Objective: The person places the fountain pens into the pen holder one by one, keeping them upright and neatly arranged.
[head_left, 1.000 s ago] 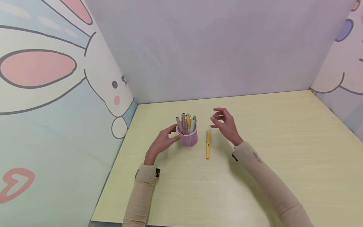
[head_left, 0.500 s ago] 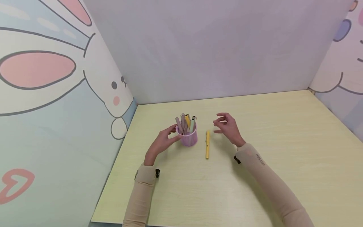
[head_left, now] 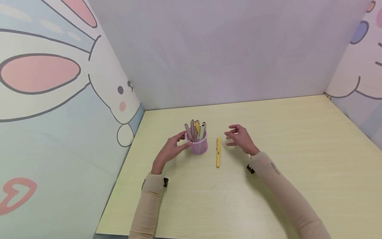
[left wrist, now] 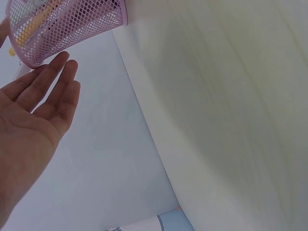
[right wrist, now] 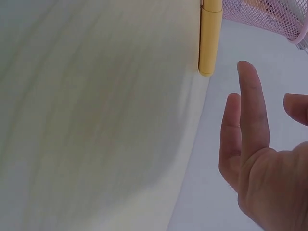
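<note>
A pink mesh pen cup (head_left: 199, 148) stands on the table with several pens upright in it: greyish-purple ones, a yellow pen (head_left: 197, 127) and a pale green pen (head_left: 202, 132). My left hand (head_left: 170, 150) holds the cup at its rim from the left, thumb on the near side and fingers on the far side; in the left wrist view, fingertips touch the mesh cup (left wrist: 91, 21). Right of the cup, a yellow pen (head_left: 218, 152) lies lengthwise on the tabletop. My right hand (head_left: 241, 139) hovers to its right, fingers loosely bent and spread, holding nothing.
The pale wood table (head_left: 298, 149) meets a plain light wall (head_left: 226, 49) at the back. On the left rises a side panel (head_left: 74, 139) with a cartoon rabbit. Another printed panel (head_left: 355, 73) closes the right side.
My right hand has come down and slightly right, nearer the level of the lying yellow pen, and its fingers have spread apart. The left hand and cup stay in place.
</note>
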Available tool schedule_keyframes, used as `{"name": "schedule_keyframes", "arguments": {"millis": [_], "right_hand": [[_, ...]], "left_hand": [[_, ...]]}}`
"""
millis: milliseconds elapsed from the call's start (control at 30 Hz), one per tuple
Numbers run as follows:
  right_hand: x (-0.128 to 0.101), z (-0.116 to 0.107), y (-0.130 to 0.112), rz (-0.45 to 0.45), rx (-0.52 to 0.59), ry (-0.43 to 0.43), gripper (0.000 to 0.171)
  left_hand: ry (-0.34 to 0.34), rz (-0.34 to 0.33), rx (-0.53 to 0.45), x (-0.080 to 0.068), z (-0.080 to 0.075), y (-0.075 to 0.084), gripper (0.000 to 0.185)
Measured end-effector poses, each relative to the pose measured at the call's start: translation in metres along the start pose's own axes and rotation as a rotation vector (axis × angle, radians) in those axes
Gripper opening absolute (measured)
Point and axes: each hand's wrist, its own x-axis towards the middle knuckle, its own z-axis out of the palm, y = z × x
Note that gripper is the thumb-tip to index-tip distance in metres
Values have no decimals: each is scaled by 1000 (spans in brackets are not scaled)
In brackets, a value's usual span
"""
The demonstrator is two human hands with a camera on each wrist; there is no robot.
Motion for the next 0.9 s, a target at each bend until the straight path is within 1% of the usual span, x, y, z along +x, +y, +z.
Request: {"name": "schedule_keyframes", "arguments": {"millis": [267, 467, 667, 900], "right_hand": [[-2, 2, 4, 56, -24, -43, 60], [-1, 3, 4, 90, -64, -72, 64], [1, 5, 3, 148, -77, -93, 63], [1, 9, 4, 176, -103, -106, 63]], "left_hand": [[-3, 2, 4, 0, -1, 0, 68], [-2, 0, 4, 1, -1, -1, 68], [-5, 9, 8, 2, -2, -2, 68], [-2, -3, 7, 1, -1, -2, 69]]}}
